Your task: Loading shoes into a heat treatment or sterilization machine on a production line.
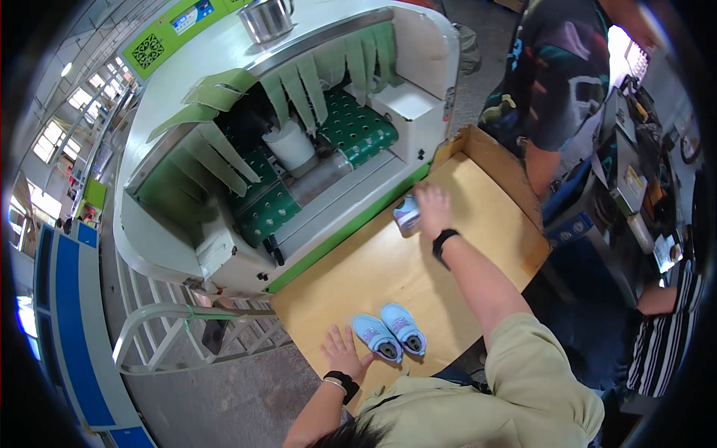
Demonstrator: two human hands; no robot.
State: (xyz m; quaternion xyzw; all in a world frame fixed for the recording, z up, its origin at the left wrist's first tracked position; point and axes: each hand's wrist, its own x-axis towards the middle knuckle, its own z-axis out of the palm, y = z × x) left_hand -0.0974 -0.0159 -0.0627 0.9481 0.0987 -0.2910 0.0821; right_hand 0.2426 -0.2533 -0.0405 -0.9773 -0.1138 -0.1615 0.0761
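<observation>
Two small light-blue sneakers stand side by side near the front of a wooden board, a left one (376, 337) and a right one (404, 328), their toes pointing away from me. Just left of them my left hand (342, 349) rests on the board with its fingers spread, holding nothing. Farther off, by the machine's edge, my right hand (433, 209) grips another small shoe (407, 215), pale blue and purple. My fingers cover part of that shoe, and the hand is slightly blurred. Each wrist wears a black band.
The board (336, 280) adjoins a white and green machine (418, 60) with hanging cloth strips (299, 89) and perforated green belts (358, 131). A cardboard wall (508, 175) edges the board's right. A metal pot (267, 20) stands on top. Co-workers are at the right.
</observation>
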